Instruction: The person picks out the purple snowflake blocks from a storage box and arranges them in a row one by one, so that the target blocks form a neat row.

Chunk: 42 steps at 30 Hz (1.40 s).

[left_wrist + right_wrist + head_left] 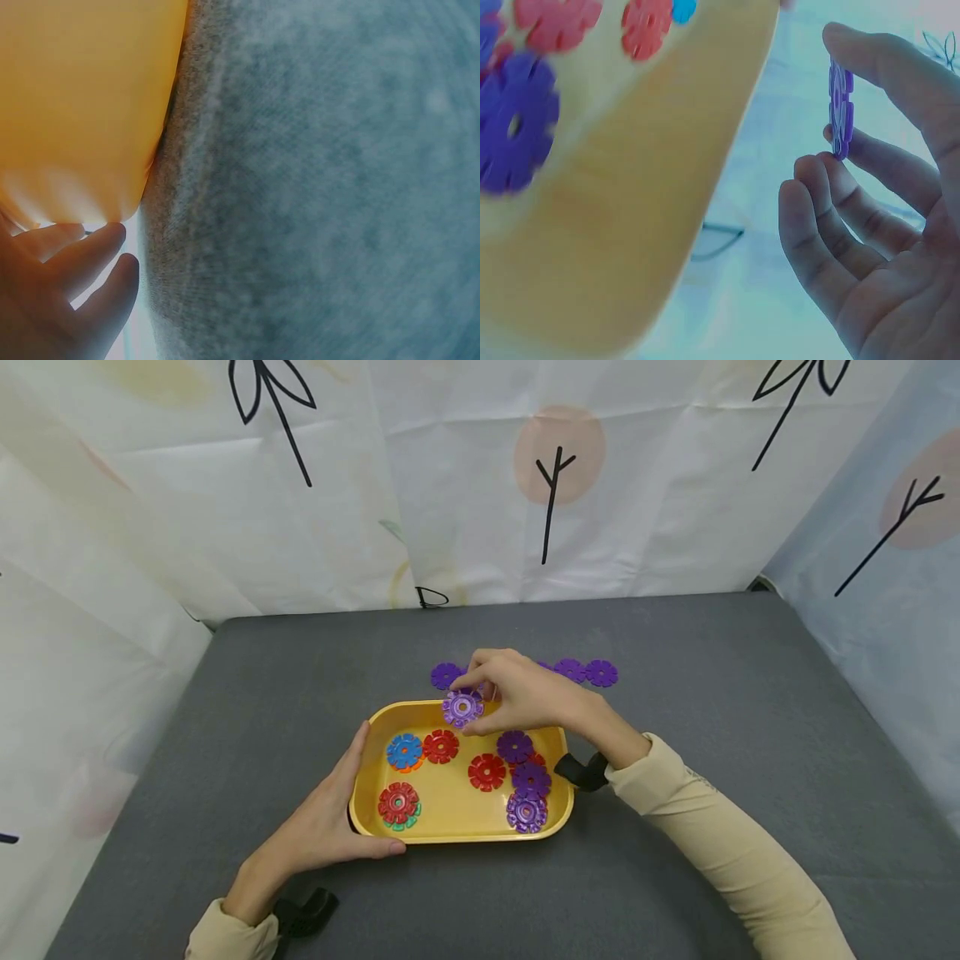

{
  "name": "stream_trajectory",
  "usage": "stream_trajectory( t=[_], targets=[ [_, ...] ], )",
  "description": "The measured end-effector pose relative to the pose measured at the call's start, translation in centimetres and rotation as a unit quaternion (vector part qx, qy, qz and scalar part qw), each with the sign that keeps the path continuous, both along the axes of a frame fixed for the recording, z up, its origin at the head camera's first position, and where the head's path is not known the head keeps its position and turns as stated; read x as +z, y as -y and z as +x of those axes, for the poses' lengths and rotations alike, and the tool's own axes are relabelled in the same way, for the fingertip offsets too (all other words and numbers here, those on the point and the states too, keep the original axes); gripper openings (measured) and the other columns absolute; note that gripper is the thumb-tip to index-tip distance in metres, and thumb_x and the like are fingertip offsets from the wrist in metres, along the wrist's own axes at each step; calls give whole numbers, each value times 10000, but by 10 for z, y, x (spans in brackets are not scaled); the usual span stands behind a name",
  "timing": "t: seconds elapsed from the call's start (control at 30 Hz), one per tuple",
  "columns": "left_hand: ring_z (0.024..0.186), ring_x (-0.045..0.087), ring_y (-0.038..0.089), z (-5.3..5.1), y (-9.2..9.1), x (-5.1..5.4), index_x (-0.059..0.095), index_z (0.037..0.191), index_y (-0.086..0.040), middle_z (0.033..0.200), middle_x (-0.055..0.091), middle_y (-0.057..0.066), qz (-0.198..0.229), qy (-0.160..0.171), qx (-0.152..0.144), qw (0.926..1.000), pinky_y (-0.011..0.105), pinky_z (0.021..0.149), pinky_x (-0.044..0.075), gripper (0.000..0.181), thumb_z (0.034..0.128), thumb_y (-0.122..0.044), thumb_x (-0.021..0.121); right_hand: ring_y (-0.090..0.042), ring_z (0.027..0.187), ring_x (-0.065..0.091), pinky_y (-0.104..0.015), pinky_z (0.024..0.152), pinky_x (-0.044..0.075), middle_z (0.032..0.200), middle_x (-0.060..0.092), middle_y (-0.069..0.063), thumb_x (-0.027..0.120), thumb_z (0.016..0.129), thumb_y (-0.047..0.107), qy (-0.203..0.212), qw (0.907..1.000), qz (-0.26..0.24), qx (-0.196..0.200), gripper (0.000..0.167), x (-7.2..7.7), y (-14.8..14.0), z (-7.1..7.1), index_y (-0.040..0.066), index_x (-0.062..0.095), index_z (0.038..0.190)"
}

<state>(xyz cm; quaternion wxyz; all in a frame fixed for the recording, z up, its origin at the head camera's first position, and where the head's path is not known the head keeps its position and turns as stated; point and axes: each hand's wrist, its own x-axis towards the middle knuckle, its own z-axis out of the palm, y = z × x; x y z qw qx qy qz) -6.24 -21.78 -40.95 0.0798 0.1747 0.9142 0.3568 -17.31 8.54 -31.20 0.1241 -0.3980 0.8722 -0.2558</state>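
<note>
My right hand [517, 689] pinches a purple notched plastic disc [462, 707] between thumb and fingertips, above the far rim of a yellow tray [457, 828]. In the right wrist view this disc [841, 109] is seen nearly edge-on. My left hand [330, 818] grips the tray's left end, thumb along the near side and fingers at the left wall; the left wrist view shows fingers [90, 255] against the yellow wall. Inside the tray lie a blue disc [405, 750] over an orange one, red discs [441, 747], a red disc [398, 802] over a green one, and several purple discs [531, 779].
Beyond the tray, a row of purple discs [601, 673] lies on the grey table [712, 693], partly hidden behind my right hand. A pale printed cloth [465, 485] hangs along the table's far edge and sides. Black straps [583, 772] sit at both wrists.
</note>
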Motion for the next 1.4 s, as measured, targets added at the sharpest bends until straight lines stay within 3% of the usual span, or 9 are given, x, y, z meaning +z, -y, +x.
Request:
stream_trajectory(
  t=[0.2,0.47,0.83,0.97,1.13,1.23,1.33,1.4],
  targets=[
    [1469,376,389,0,0,0,-115,1649,-242,1707,170,150,-3,-50,-28,10000,667,1119,386,1482,641,-499,941,-220,899,600,-299,771,542,1058,648,-82,852,840,272,-211,9982,-177,-531,533,-1,-32,-8,57,705,1305],
    [1469,370,402,0,1,-1,-101,1653,-204,1709,159,157,12,-39,-41,10000,676,1115,385,1477,645,-494,939,-256,931,615,-416,837,595,1043,627,-123,854,836,242,-345,9914,-149,-1254,532,-9,-81,-21,44,702,1305],
    [1478,356,414,0,0,-1,-102,1652,-220,1711,151,161,17,19,-6,10000,686,1123,370,1469,648,-500,934,-341,1001,634,-492,839,550,1055,598,-192,822,873,274,-208,9739,329,-2234,538,-31,-140,-34,5,680,1317],
    [1478,355,415,0,0,-1,-98,1653,-216,1709,155,161,1,37,12,10000,688,1123,369,1467,650,-506,931,-316,942,606,-428,772,518,1042,574,-211,824,871,294,-75,9664,546,-2511,565,-43,-161,-39,-32,671,1307],
    [1469,370,402,0,1,-1,-101,1652,-232,1704,173,155,5,3,-1,10000,680,1119,382,1470,645,-506,934,-202,721,551,-308,626,423,976,643,-217,826,865,279,48,9604,756,-2681,562,-54,-180,-47,-67,674,1281],
    [1462,380,388,0,1,-2,-110,1649,-250,1700,184,146,14,-24,-23,10000,671,1116,392,1471,645,-504,934,-171,629,495,-301,585,387,950,682,-209,816,870,255,225,9579,843,-2735,552,-57,-187,-50,-79,666,1284],
    [1457,388,372,0,1,-2,-115,1649,-248,1700,187,136,15,-32,-36,10000,661,1114,399,1472,647,-503,934,-281,725,623,-370,654,484,1072,713,-281,796,886,248,379,9567,990,-2709,544,-59,-192,-51,-75,654,1301],
    [1455,393,360,0,1,-2,-117,1649,-241,1702,184,128,7,-32,-38,10000,654,1112,404,1475,648,-503,935,-402,928,684,-452,759,526,1209,688,-319,782,898,248,432,9573,1065,-2654,534,-61,-195,-51,-76,651,1302]
  ],
)
